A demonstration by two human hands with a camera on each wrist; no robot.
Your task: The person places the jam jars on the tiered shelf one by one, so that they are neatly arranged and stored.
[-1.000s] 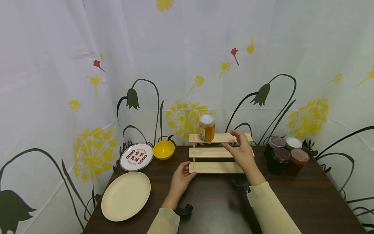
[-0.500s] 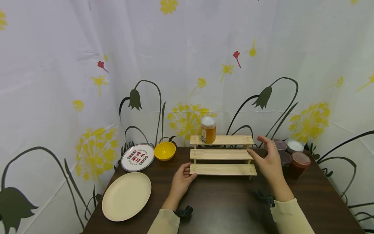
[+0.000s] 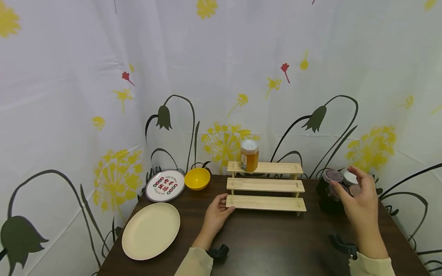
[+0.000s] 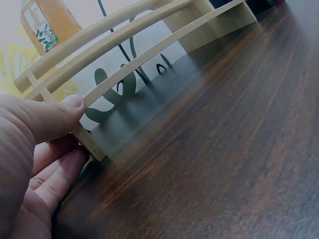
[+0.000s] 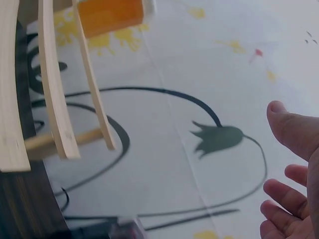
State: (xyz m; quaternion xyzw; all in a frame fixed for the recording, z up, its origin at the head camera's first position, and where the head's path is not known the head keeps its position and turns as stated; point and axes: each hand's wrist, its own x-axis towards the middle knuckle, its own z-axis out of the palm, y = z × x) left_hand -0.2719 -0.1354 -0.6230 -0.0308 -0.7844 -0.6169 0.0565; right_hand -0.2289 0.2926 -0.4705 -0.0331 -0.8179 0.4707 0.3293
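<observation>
A three-tier wooden display stand (image 3: 266,184) stands mid-table. My left hand (image 3: 215,214) grips the left end of its lowest board; in the left wrist view the thumb (image 4: 74,102) lies at the board's edge and the fingers curl beside the leg. On the top tier, toward the left, sits a honey jar (image 3: 249,156) with a white lid. My right hand (image 3: 364,205) is in the air with nothing in it, thumb and fingers spread apart. It overlaps several lidded jars (image 3: 333,175) at the table's right, partly hiding them. The right wrist view shows this right hand (image 5: 294,174) well apart from the stand.
At the left of the dark wooden table (image 3: 269,237) lies an oval cream plate (image 3: 151,231). Behind it are a white plate with red characters (image 3: 165,186) and a yellow bowl (image 3: 197,179). A patterned curtain (image 3: 221,76) hangs right behind the table.
My right hand has moved right, from over the stand to in front of the lidded jars. My left hand keeps its grip on the stand, and the honey jar stays put.
</observation>
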